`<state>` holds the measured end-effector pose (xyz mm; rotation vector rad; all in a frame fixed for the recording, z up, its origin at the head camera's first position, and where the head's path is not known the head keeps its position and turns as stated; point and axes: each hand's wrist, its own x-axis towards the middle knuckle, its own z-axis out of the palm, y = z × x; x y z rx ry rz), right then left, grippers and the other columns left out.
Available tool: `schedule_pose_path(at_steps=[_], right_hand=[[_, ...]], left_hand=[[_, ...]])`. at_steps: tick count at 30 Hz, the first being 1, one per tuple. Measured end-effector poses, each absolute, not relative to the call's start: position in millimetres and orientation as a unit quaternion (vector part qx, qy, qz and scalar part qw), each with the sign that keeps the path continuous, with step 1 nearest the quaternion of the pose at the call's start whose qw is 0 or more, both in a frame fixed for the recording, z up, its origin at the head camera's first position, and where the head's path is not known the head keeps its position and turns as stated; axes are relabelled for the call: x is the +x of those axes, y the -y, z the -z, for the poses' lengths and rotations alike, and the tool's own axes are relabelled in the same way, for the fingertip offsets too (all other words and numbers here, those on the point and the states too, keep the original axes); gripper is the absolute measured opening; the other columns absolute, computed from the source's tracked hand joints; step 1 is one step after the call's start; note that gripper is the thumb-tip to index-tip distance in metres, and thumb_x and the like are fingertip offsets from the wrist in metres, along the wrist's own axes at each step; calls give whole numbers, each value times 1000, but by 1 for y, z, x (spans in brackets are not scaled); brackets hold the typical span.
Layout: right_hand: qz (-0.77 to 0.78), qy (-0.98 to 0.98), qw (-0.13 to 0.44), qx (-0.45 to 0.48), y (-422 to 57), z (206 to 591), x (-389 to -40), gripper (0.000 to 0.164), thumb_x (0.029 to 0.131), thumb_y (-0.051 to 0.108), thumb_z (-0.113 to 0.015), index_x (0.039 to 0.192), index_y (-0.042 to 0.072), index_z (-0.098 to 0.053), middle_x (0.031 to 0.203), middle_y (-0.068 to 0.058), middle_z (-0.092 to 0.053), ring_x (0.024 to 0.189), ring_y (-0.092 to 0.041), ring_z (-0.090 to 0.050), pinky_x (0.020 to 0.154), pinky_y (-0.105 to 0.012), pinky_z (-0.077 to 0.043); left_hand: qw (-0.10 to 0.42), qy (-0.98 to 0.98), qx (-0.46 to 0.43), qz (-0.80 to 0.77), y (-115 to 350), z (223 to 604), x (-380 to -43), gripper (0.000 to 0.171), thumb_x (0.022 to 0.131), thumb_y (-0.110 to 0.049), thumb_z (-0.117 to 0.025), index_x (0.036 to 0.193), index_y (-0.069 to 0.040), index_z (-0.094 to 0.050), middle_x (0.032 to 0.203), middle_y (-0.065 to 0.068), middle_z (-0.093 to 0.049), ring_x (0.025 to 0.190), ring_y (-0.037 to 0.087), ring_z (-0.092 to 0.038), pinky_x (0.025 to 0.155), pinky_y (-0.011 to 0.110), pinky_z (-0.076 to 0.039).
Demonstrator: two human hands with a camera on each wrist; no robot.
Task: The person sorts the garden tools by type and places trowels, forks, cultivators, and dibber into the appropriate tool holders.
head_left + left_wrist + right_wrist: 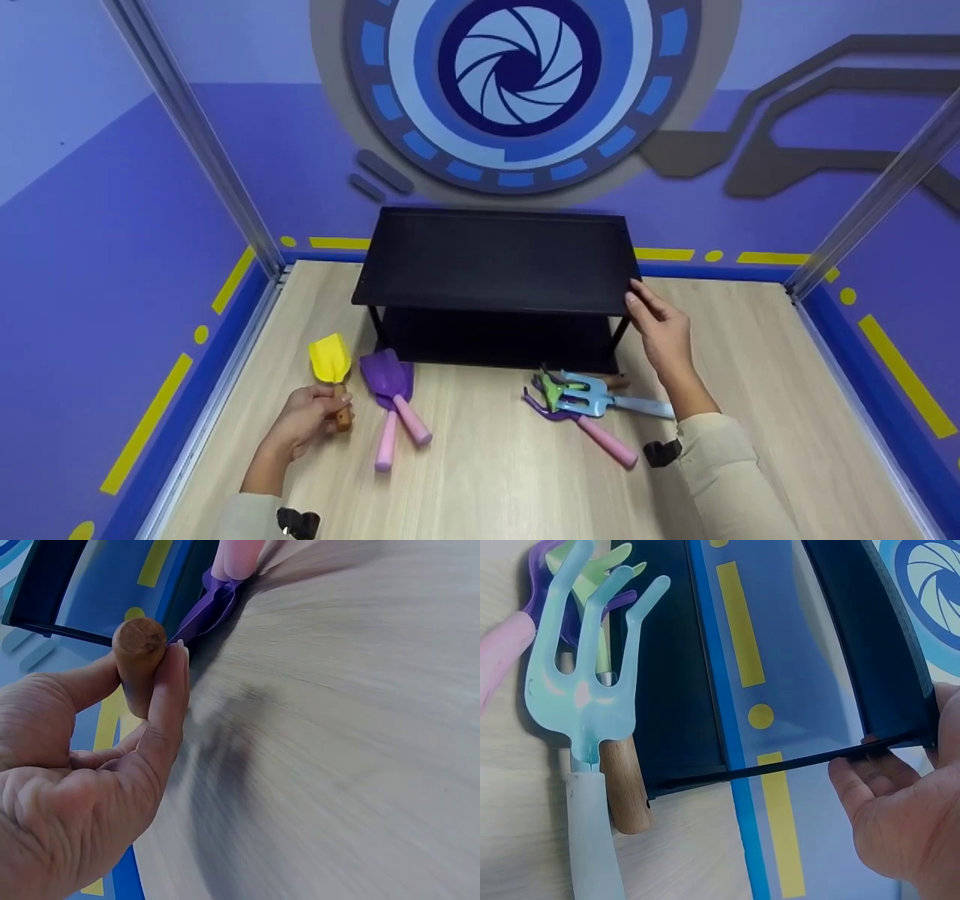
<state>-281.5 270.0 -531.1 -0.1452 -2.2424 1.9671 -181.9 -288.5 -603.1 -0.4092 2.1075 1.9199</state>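
My left hand pinches the wooden handle of a yellow garden trowel, its blade directed at the back wall. In the left wrist view the round butt of the wooden handle shows between thumb and fingers, over the tabletop. At the right front corner of a black two-tier shelf, my right hand grips the upper tier's edge. The right wrist view shows its fingers bent around the frame there. Two purple trowels with pink handles lie overlapping between the left hand and the shelf.
Before the shelf's right end lie a light blue hand fork, a green fork with a wooden handle, and a purple rake with a pink handle, all overlapping. Blue patterned walls enclose the wooden table on three sides.
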Motion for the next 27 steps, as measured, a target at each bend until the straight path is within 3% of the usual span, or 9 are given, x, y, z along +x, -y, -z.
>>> schedule_pose_path(at_steps=[12, 27], right_hand=[[-662, 746, 48, -48, -272, 531, -281, 56, 106, 45, -64, 157, 24, -53, 172, -2, -42, 155, -22, -47, 114, -20, -48], [-651, 755, 62, -39, -271, 531, -279, 53, 109, 44, -59, 158, 24, -53, 171, -2, -42, 156, -21, -46, 116, -23, -47]], left_hand=[[93, -730, -180, -652, 283, 602, -188, 31, 105, -8, -66, 125, 12, -55, 89, 6, -70, 76, 14, -65, 65, 25, -55], [57, -728, -191, -655, 281, 588, -197, 40, 107, -12, -65, 136, 11, -50, 104, 8, -70, 86, 13, -64, 71, 25, -57]])
